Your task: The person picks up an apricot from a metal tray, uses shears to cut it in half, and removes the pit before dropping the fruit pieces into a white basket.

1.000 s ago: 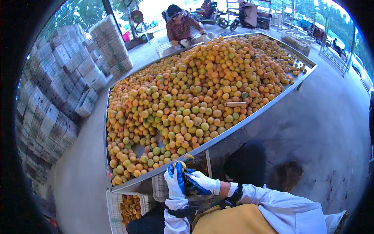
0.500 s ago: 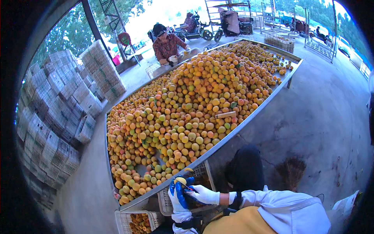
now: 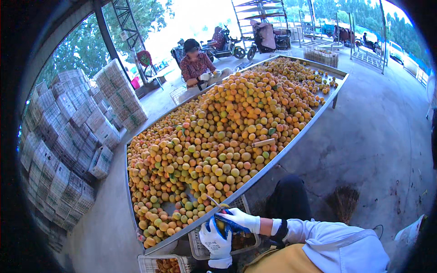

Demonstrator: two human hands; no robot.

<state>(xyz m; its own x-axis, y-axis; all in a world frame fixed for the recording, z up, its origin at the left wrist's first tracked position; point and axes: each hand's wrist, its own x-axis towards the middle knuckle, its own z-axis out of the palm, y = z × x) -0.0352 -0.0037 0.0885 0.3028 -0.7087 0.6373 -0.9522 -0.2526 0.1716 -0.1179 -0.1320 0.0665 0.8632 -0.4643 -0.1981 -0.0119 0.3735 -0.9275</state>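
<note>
My left hand (image 3: 215,240), in a white glove with a blue palm, is closed around an apricot-like fruit (image 3: 221,224); its fingers hide most of the fruit. Beside it, my right hand (image 3: 242,219), gloved the same way, grips a small knife (image 3: 213,200) with a thin, slightly curved blade and some red at the handle. The blade points up and left, over the table's rim. Both hands are close together just off the near edge of a metal-rimmed table (image 3: 255,178), which bears a big heap of orange, yellow and greenish fruit (image 3: 236,136).
Below my hands stands a plastic crate (image 3: 198,249), with another crate (image 3: 144,264) of orange-brown fruit pieces to its left. A cardboard-coloured strip (image 3: 263,142) lies on the heap. Across the table sits a person (image 3: 195,68) in gloves. Stacked crates (image 3: 68,145) fill the left; a broom head (image 3: 344,202) lies right.
My left hand has turned so its back faces up, covering the fruit that showed a pale yellow face before. The knife has come away from the fruit, its blade now raised toward the table.
</note>
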